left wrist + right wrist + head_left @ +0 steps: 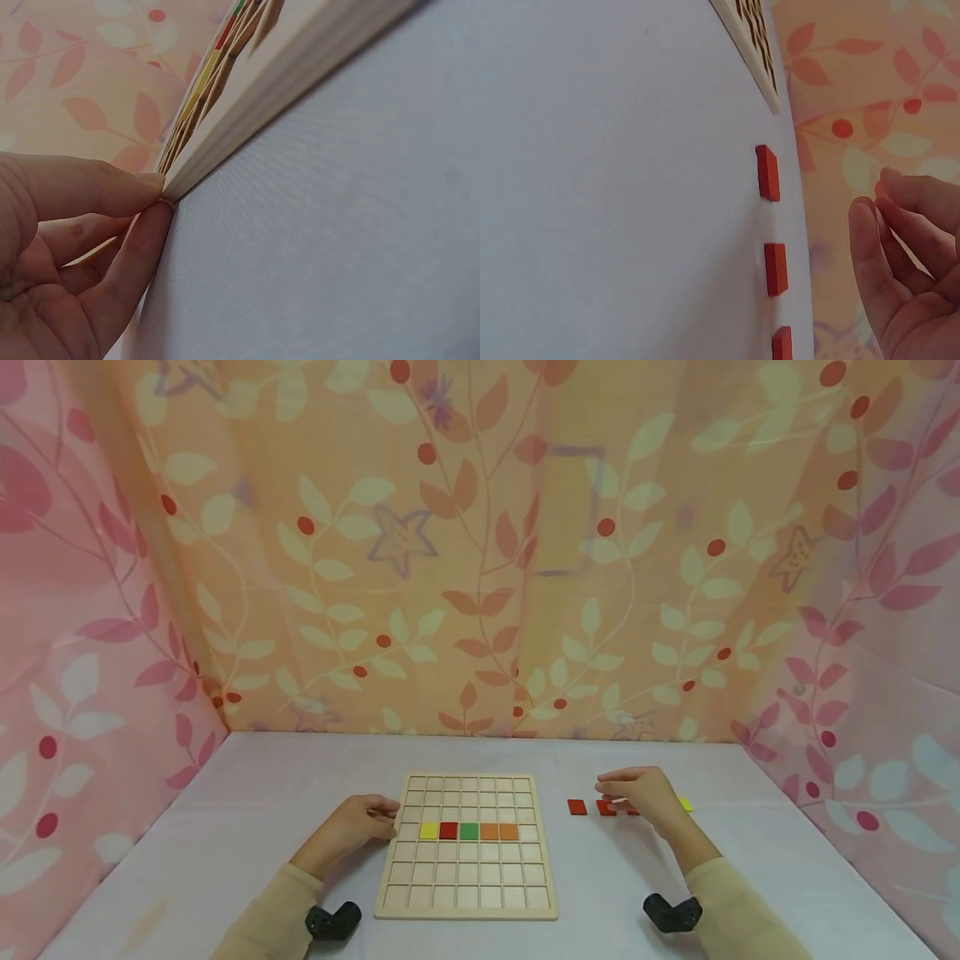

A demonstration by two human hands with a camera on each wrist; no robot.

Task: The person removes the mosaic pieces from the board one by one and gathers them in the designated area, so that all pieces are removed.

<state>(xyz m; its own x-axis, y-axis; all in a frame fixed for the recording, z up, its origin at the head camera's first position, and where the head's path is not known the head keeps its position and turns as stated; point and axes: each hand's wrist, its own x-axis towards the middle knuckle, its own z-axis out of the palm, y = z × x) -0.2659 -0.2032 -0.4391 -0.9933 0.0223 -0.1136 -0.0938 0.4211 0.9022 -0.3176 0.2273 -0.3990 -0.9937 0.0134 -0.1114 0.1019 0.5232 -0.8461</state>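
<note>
A pale wooden grid board (467, 897) lies on the table, a row of yellow, red, green and two orange tiles (468, 832) across its middle. With thumb and finger, my left hand (354, 828) pinches the board's left edge; in the left wrist view the fingertips (156, 187) meet at its corner. My right hand (643, 793) hovers above the loose red tiles (577, 807) right of the board. Its fingertips (862, 206) are close together around a small reddish spot; whether that is a tile cannot be made out. Three red tiles (768, 173) show in the right wrist view.
Beyond my right hand a yellow tile (686, 804) lies partly hidden. The table (225, 827) has a white cloth, with patterned curtains (480, 568) at the back and sides. Black devices (333, 921) sit by both wrists.
</note>
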